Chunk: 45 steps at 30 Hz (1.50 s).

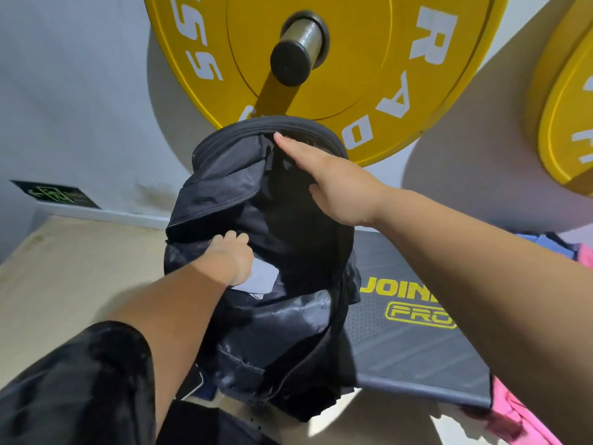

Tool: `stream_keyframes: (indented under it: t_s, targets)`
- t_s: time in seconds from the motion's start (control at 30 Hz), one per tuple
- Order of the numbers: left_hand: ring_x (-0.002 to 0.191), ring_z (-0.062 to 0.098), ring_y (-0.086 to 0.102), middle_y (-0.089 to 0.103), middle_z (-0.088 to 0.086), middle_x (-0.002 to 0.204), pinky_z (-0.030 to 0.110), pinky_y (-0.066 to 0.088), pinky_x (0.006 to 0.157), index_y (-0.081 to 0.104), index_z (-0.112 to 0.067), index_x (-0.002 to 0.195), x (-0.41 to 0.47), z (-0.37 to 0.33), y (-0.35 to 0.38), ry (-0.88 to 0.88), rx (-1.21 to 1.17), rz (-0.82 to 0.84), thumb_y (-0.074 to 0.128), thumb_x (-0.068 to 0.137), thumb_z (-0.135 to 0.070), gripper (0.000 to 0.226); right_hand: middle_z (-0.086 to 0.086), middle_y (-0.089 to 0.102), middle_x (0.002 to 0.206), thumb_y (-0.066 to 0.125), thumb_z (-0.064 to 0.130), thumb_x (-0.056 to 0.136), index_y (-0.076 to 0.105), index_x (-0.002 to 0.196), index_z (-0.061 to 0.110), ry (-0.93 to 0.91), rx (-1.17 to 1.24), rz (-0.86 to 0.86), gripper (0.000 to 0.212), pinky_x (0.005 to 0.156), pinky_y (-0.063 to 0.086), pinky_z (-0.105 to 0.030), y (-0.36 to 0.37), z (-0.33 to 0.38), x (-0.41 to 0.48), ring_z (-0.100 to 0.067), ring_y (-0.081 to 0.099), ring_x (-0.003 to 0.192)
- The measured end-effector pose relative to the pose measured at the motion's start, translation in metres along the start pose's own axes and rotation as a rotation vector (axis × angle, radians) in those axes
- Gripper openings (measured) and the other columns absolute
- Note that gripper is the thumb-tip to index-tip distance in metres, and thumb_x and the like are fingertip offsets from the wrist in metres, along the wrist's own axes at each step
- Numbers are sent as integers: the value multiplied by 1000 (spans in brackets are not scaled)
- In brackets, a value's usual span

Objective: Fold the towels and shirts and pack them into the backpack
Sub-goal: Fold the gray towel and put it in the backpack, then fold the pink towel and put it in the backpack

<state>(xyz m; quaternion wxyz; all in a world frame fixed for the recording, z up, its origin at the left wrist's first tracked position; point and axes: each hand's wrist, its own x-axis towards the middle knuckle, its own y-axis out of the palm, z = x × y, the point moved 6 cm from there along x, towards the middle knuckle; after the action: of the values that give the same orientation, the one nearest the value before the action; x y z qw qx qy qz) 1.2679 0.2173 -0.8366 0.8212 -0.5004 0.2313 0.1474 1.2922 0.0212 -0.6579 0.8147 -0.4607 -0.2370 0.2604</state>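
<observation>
One wide-angle camera rides on the person's head. It faces forward and down, close above the backpack (224,175).

The black backpack (256,194) stands upright, unzipped, with a pale grey folded cloth (261,279) showing in its opening. A pink cloth (510,409) and a blue cloth (545,242) lie to its right.

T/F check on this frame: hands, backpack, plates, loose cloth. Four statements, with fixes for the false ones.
1. The right hand lies on the upper part of the backpack with its fingers straight. True.
2. The left hand hangs free and touches nothing. False: it grips the backpack's fabric.
3. The weight plates on the wall are red. False: they are yellow.
4. Pink cloth lies at the right, beside the dark pad. True.
</observation>
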Motion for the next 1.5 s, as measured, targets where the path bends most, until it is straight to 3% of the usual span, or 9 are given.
stream_keyframes:
  t_s: [0.2,0.5,0.63,0.7,0.73,0.8,0.93,1.23,1.5]
  targets:
    - [129,30,49,49,0,132,39,40,105,53,-35,129,-3,-5,21,174,-315,74,48,93,-17,40,14,10,166,42,-11,86,4,156,42,-24,-46,24,96,116,35,-38,3,3,-1,-14,19,151]
    - [148,46,10,-33,-4,160,56,29,114,-27,-54,143,-30,-16,32,-3,-74,500,37,89,-2,99,2,4,168,38,-11,83,7,159,35,-117,-315,43,94,109,33,-42,22,-3,-11,-26,27,148]
    - [140,26,42,-49,-2,149,38,43,104,-51,-50,125,-24,-33,10,-13,-257,425,40,92,3,110,3,3,168,37,-11,84,5,158,35,-103,-330,62,93,113,28,-42,24,-2,-8,-24,19,151]
    - [52,-4,62,-33,-6,82,10,45,50,-34,-59,84,-27,-39,1,58,-373,467,52,84,-4,102,2,4,167,37,-11,85,7,159,33,-109,-332,67,91,116,27,-41,23,2,-12,-23,16,152]
    - [28,-4,39,5,-22,67,9,30,33,34,-29,86,-38,-40,-6,137,-248,447,59,73,-11,33,1,5,167,36,-11,86,8,159,31,-121,-345,69,89,118,26,-42,23,4,-15,-22,15,153]
    - [56,-3,49,36,-10,67,10,25,49,19,-33,51,-48,-31,-18,73,-218,317,58,70,-29,43,-2,8,167,36,-9,87,11,159,26,-147,-385,77,84,120,24,-42,23,8,-25,-21,13,153]
    - [135,25,44,39,-4,155,34,39,105,28,-32,154,-71,-23,-27,64,-328,48,38,103,-35,52,-3,13,166,36,-6,90,16,159,21,-168,-386,64,77,123,19,-41,25,16,-57,-22,11,154]
    - [96,11,61,68,-11,111,34,51,86,65,-33,116,-161,-97,-120,209,-779,-508,55,96,-46,26,-5,20,165,42,-5,87,24,157,20,106,-298,-41,76,120,28,-39,-7,-35,-174,-24,23,151]
    - [95,18,60,65,-4,112,34,48,91,62,-30,119,-149,-255,-155,410,-797,-378,63,90,-46,33,-6,22,164,48,10,88,31,155,22,662,-95,46,70,119,29,-42,7,-165,-357,-24,24,150]
